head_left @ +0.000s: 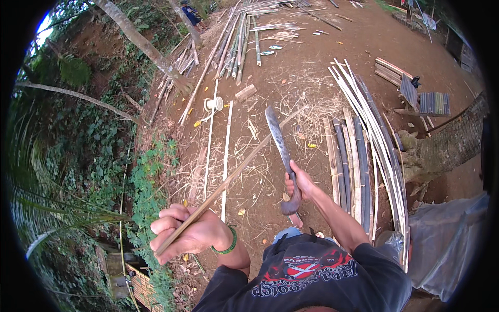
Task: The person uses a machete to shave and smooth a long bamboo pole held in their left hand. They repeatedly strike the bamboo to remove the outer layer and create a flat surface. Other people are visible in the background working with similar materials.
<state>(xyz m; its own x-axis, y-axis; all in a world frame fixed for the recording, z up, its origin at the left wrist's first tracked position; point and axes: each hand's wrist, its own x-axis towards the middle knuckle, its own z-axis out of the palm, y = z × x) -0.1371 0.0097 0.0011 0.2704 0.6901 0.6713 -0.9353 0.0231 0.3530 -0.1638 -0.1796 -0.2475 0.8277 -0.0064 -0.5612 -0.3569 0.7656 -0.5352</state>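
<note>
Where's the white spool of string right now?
In the head view, the white spool of string lies on the dirt upper left of centre, beside the long pale bamboo strips, well beyond the left hand gripping a thin bamboo strip.

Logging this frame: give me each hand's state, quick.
Left hand: closed around one end of a long thin bamboo strip.
Right hand: closed around the handle of a long-bladed machete, blade pointing away from the person.

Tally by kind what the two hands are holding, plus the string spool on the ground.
Bamboo strip, gripped in the left hand: 1
Machete, gripped in the right hand: 1
White string spool on the dirt: 1
Total: 3
</note>
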